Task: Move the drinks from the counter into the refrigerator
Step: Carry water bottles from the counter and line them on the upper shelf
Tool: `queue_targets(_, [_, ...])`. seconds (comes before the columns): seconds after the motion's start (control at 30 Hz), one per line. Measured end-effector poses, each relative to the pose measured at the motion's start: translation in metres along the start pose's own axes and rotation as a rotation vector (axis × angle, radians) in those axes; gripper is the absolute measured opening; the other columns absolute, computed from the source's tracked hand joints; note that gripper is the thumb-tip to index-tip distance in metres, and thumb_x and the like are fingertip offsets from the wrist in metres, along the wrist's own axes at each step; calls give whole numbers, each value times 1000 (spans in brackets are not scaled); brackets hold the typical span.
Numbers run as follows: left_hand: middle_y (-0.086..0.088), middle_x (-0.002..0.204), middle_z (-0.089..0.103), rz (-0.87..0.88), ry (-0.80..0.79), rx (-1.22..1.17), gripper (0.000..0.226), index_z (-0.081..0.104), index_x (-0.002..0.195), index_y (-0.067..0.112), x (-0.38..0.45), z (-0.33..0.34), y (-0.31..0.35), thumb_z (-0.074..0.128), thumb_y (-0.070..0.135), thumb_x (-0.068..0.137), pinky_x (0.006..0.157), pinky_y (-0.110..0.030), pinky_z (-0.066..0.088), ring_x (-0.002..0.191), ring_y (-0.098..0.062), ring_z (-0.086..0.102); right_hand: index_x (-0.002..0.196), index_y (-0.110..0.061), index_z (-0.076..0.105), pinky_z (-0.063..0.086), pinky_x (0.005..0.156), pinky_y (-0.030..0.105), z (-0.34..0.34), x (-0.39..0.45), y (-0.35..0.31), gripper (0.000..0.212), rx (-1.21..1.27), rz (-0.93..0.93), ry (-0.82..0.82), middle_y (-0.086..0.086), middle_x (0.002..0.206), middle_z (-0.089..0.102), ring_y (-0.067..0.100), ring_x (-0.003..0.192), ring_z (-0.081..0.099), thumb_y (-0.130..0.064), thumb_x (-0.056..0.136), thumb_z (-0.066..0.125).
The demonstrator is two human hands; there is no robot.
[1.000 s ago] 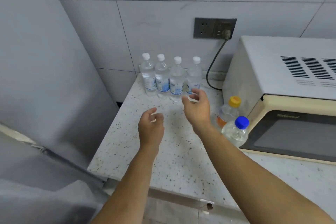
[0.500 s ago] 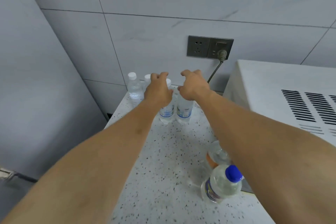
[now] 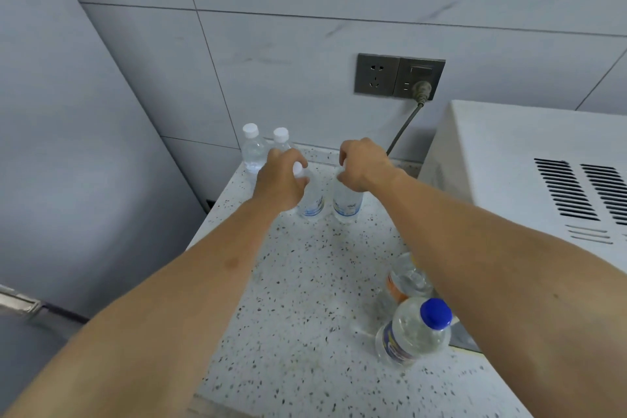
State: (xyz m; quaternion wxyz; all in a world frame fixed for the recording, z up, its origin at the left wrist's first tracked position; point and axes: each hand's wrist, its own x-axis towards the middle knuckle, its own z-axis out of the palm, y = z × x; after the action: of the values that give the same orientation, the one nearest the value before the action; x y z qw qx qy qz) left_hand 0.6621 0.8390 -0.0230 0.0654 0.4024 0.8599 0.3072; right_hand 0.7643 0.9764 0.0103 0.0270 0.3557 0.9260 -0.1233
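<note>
Bottles are gripped near their caps, one by the left hand [image 3: 278, 183], one [image 3: 346, 202] by the right hand [image 3: 363, 164], standing on the desk [image 3: 305, 299]. Neighbouring bottles [image 3: 252, 149] could be toppled if swept sideways.

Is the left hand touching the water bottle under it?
Touching: the head view shows the left hand curled around the top of the water bottle.

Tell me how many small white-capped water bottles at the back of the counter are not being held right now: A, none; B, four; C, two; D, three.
C: the left hand and right hand each grip one bottle by its top, leaving two white-capped bottles standing free by the wall.
</note>
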Motion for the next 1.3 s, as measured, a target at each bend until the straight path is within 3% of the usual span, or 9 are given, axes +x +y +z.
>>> queue_targets(0.23, [-3,112,55,-182,71,-200,19,64,95,25,-69,-17,-20,70,13,82,63,-21,41,88,-19,58,107,-10,67,57,78,33,-1,-38,-23,25,-12,-37,-73,7,107,68,25,95,65,-19,84,64])
queue_targets(0.5, [14,79,62,-343,114,-242,19,67,83,28,-133,-58,-26,76,19,69,55,-23,42,72,-11,62,91,-19,69,48,62,26,26,-113,-50,14,356,-26,-47,-6,87,62,18,81,64,-18,77,67])
queue_targets(0.63, [9,86,64,-363,144,-222,18,66,84,28,-169,-64,-34,72,18,71,55,-23,39,73,-10,59,91,-24,65,38,50,21,49,-143,-48,16,501,-71,13,-14,84,54,8,69,54,-16,77,68])
queue_targets(0.73, [2,96,61,-297,237,-142,12,65,92,24,-191,-49,-38,70,22,81,58,-22,37,79,-16,56,96,-25,66,38,62,19,69,-154,-48,20,583,-91,160,-6,95,55,12,84,53,-21,78,73])
queue_targets(0.87, [12,99,59,-249,374,-306,32,59,102,25,-219,-23,-55,77,38,79,72,-21,41,93,-13,51,109,-29,60,37,75,16,113,-166,-46,48,778,-70,145,-4,109,57,12,101,53,-43,70,85])
queue_targets(0.97, [37,104,53,-326,291,-472,54,41,107,49,-238,-8,-68,81,50,70,69,-3,37,99,16,51,118,-42,44,39,73,12,144,-174,-46,72,975,24,92,-22,110,54,-1,102,54,-49,62,89])
queue_targets(1.07, [56,107,40,-344,245,-493,72,30,111,61,-248,6,-78,83,55,62,69,-4,34,100,33,41,123,-44,38,42,76,16,166,-175,-46,82,1057,126,89,-24,112,52,-5,102,52,-43,60,91])
queue_targets(1.17, [46,105,49,-444,181,-538,78,27,110,64,-256,22,-91,85,56,58,66,-6,39,93,27,49,130,-32,42,47,82,24,178,-176,-46,83,1072,181,101,-13,117,56,5,104,55,-37,64,91])
queue_targets(1.3, [39,103,57,-509,170,-674,66,39,106,61,-265,45,-109,85,50,60,61,0,45,92,19,57,132,-31,41,45,64,11,186,-192,-48,77,1071,189,146,-17,111,56,-5,94,57,-33,70,87])
